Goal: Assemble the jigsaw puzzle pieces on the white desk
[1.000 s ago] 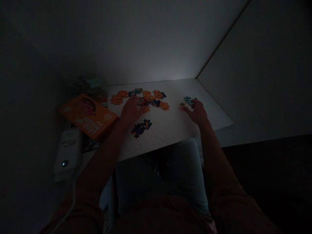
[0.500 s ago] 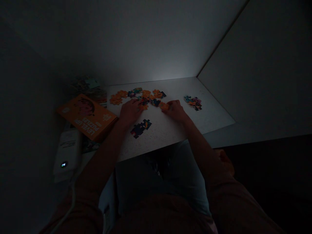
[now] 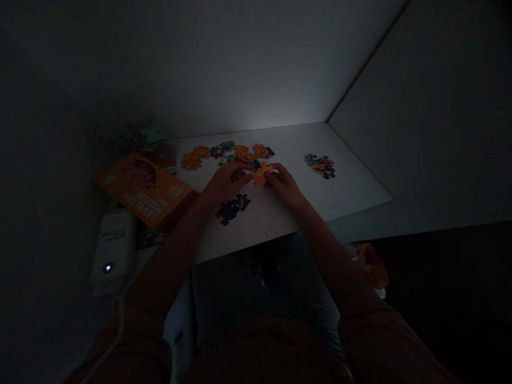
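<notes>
The scene is dim. My left hand (image 3: 224, 183) and my right hand (image 3: 285, 184) meet over the white table (image 3: 352, 186), both pinching an orange puzzle piece (image 3: 262, 173) between them. Just behind the piece lies a loose pile of orange and blue puzzle pieces (image 3: 224, 153). A small joined dark blue cluster (image 3: 232, 208) lies on the table below my left hand. Another joined cluster of coloured pieces (image 3: 320, 165) sits apart to the right of my right hand.
An orange puzzle box (image 3: 143, 188) lies at the table's left edge, with another printed sheet or box (image 3: 146, 140) behind it. A white device with a small light (image 3: 112, 250) and its cable sit lower left. Walls close in behind and right.
My right hand left the coloured cluster on the right and moved left to the pile. Both hands now hold an orange piece lifted from the pile's near edge.
</notes>
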`<act>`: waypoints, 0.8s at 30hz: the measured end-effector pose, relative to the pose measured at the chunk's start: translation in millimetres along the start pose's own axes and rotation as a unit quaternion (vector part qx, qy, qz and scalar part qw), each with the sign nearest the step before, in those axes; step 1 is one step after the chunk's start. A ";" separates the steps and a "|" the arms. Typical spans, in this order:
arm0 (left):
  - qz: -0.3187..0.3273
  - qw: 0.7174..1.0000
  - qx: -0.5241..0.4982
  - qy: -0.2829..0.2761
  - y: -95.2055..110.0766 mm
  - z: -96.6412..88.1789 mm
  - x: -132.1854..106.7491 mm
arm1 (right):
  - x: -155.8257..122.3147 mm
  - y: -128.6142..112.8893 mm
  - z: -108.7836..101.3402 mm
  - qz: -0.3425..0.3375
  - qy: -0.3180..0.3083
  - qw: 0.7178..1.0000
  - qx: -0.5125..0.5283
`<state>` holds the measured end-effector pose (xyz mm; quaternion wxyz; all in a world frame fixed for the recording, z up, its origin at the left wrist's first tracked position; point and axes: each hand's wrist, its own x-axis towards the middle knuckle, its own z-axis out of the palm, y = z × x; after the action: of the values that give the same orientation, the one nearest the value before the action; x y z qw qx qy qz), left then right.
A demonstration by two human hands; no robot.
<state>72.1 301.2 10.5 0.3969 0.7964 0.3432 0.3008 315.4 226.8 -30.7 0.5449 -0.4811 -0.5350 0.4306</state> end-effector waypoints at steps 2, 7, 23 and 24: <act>0.005 1.000 -0.014 -0.021 3.9 0.6 -1.1 | -2.7 1.4 7.8 0.005 -0.002 1.000 0.014; -0.020 0.999 -0.040 -0.019 2.7 -3.1 0.0 | -2.5 8.9 3.7 -0.021 0.075 0.997 -0.002; -0.042 0.982 -0.140 0.116 -22.3 -8.0 14.4 | -6.2 1.6 -1.3 -0.001 0.097 0.993 -0.062; -0.040 0.983 -0.132 0.123 -23.5 -8.0 15.0 | -6.7 1.2 -1.1 -0.005 0.097 0.994 -0.054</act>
<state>67.6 326.9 -2.2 0.4647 0.6796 0.3781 0.4233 316.2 220.4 -33.0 0.5695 -0.5469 -0.5041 0.3498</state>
